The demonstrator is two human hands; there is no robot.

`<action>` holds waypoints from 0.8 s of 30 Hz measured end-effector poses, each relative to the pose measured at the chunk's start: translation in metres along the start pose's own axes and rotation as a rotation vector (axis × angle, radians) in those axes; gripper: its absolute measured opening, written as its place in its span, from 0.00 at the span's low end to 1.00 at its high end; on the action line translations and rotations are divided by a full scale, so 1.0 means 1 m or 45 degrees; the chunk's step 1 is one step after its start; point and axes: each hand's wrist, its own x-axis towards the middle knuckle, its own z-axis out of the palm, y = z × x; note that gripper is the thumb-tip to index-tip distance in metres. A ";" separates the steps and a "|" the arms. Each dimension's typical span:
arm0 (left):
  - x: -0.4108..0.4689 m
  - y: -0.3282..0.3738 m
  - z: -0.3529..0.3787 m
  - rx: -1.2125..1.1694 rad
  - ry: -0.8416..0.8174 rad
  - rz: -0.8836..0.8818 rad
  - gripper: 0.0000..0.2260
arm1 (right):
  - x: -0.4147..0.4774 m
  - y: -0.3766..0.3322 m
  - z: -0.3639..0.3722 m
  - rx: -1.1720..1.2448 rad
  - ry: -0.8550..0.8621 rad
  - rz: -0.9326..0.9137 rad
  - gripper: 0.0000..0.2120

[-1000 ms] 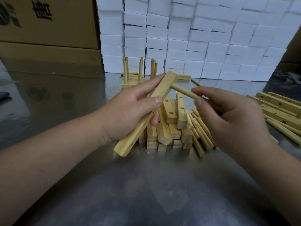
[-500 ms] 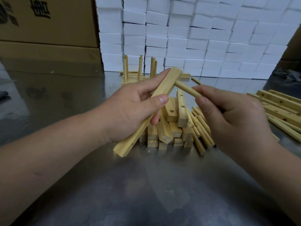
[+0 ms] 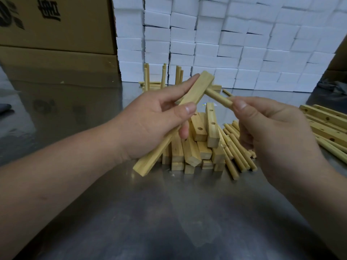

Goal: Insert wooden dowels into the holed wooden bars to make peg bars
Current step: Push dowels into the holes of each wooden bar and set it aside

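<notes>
My left hand point(image 3: 150, 126) grips a holed wooden bar point(image 3: 195, 92) tilted up to the right, its lower end near the table. My right hand point(image 3: 277, 136) pinches a wooden dowel point(image 3: 217, 97) whose far end meets the bar's upper part at its right face; whether it sits in a hole is hidden. Below lies a pile of holed bars point(image 3: 195, 147) with loose dowels point(image 3: 236, 147) beside it on the right. Finished peg bars point(image 3: 163, 77) with upright dowels stand behind.
The metal table point(image 3: 150, 212) carries more long holed bars point(image 3: 326, 124) at the right edge. A wall of white boxes point(image 3: 225, 44) stands at the back, and cardboard cartons point(image 3: 56, 34) at the back left.
The dowel's tip has moved up and left to the upper end of the bar. My right hand has slid closer to the bar. The bar has stayed tilted in my left hand.
</notes>
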 end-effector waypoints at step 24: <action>0.006 -0.016 0.005 -0.262 0.569 -0.471 0.15 | 0.029 0.038 -0.020 -1.480 -0.410 0.065 0.15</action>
